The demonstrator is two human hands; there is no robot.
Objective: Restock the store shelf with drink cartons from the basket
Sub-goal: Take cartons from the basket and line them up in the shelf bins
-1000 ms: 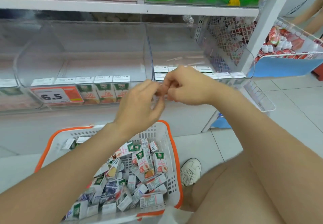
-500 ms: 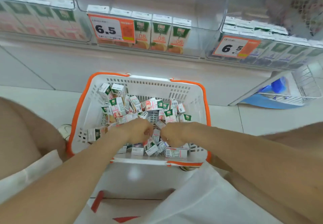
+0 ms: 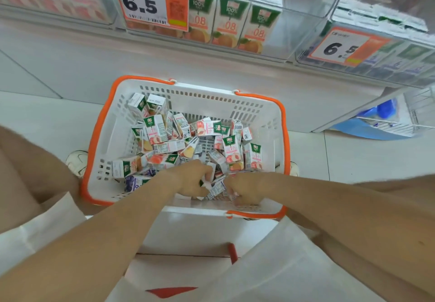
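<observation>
Head camera looks straight down into the white basket (image 3: pixel 207 99) with its orange rim, standing on the floor just before the shelf (image 3: pixel 211 64). Drink cartons (image 3: pixel 155 132) lie jumbled across the basket bottom, most with green-and-peach faces and a few with purple print near the left wall. Both hands are down at the near end of the pile. The left hand (image 3: pixel 188 179) has fingers and thumb curled round a white carton (image 3: pixel 216 188) whose barcode side shows between the two hands. The right hand (image 3: pixel 244 190) is curled among the cartons beside it; whether it holds one I cannot tell.

The step in hand seems to be gathering cartons for the shelf. It would go best by sorting as they are picked: take only one flavour, stack them with faces the same way, and lift a small aligned batch, not a loose fistful, since the smooth little boxes would likely slip against one another.

Above the basket, peach juice cartons (image 3: pixel 226 19) stand upright in a clear bin beside an orange price tag (image 3: pixel 146 2) reading 6.5; room remains to their right. A second tag (image 3: pixel 341 47) fronts the next bin. Pale floor tiles (image 3: pixel 353 155) surround the basket, a white shoe (image 3: pixel 76 160) sits at its left side, and a wire rack (image 3: pixel 412 118) stands at far right.
</observation>
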